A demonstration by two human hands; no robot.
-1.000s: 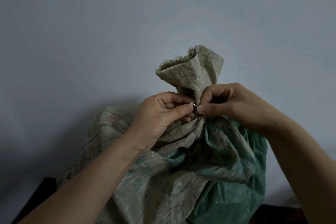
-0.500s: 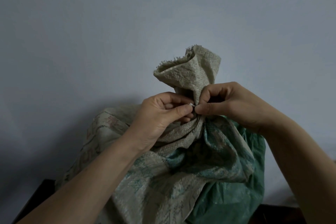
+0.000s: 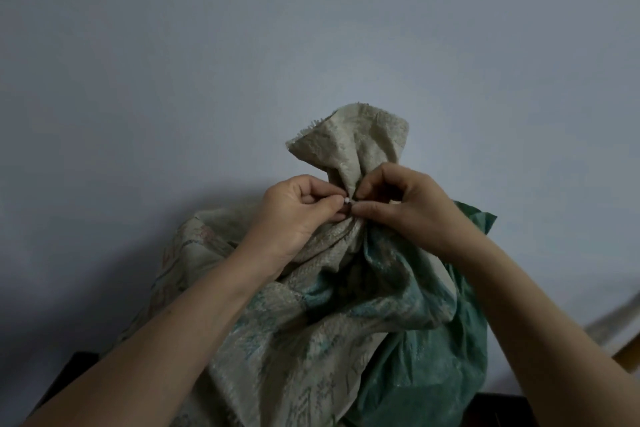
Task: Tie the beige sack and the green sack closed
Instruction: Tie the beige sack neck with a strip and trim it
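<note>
**Inspector:** Where do the sacks stand?

**Assessor:** The beige sack point(image 3: 277, 357) is at centre against the wall point(image 3: 173, 80), its neck point(image 3: 349, 163) gathered upright. The green sack point(image 3: 433, 374) touches it on the right.

**Inspector:** Hands?

**Assessor:** The left hand point(image 3: 298, 215) and right hand point(image 3: 405, 208) meet at the neck with fingers point(image 3: 322, 208) curled. Thumb and forefinger of each pinch a small white tie point(image 3: 347, 200).

**Inspector:** Hazards?

**Assessor:** In my judgement, if either pinch slackens, the stiff weave may spring open or the short tie end may slip. I cannot tell whether the green sack is tied.

**Inspector:** Markings?

**Assessor:** There is faded green print on the beige sack, with characters low down. None can be read with confidence.
</note>
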